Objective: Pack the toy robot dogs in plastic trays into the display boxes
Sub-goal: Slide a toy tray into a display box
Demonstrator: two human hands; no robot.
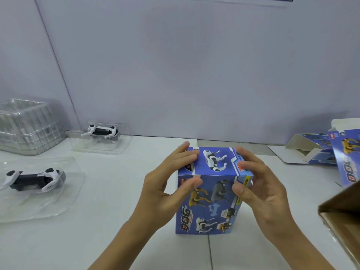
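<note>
Closed blue box [211, 193] stands upright mid-table [109, 211]. Left hand [171, 184] and right hand [253, 184] flank its top, fingers straight, touching top and upper sides, neither grip clenched. Thin card, probably light, dents easily; hold by side walls. Two dogs in clear trays [35, 184] [101, 137] wait at left, slippery, flexible.

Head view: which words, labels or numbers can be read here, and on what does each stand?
"DOG": front of the upright blue box between the hands.
"DOG": flat box at right.
Small side-strip print, red top logo on the upright box: too blurred to read.
</note>
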